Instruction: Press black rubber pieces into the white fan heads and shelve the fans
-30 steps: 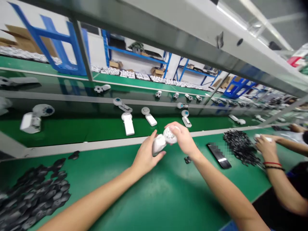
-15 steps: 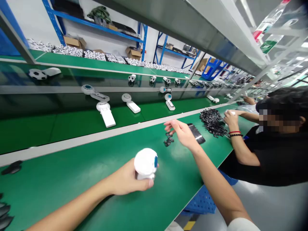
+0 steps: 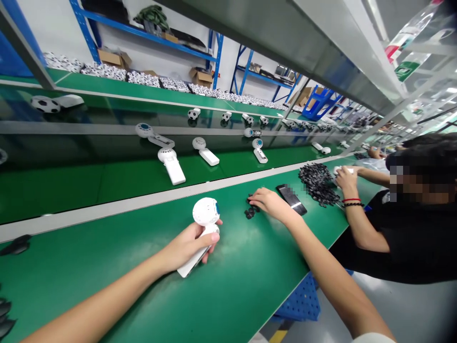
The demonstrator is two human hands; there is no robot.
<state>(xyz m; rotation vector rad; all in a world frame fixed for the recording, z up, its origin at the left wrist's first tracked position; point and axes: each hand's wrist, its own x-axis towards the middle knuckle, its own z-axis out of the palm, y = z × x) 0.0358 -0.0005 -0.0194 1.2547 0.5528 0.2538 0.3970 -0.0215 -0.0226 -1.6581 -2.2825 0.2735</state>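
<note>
My left hand (image 3: 191, 245) is wrapped round a white handheld fan (image 3: 206, 212), its round head up and its handle slanting down to the left. A blue disc shows on the right side of the head. Over a small heap of black pieces (image 3: 250, 213), my right hand (image 3: 268, 202) has its fingers pressed together, fingertips down among the pieces. A small black piece seems pinched there, partly hidden by the fingers. Just right of that hand lies a dark flat phone-like object (image 3: 292, 199).
A larger pile of black parts (image 3: 317, 183) lies near a co-worker's hands (image 3: 347, 183), which hold something white. White fans (image 3: 173, 167) rest on the green belt (image 3: 117, 190) beyond the light rail. More black pieces (image 3: 16, 245) lie at the left. A metal beam (image 3: 271, 52) crosses overhead.
My left hand has moved left and tilted the fan, so its handle now shows. My right hand has come down onto the small black pieces, its fingers closing. Fans on the belt appear further right.
</note>
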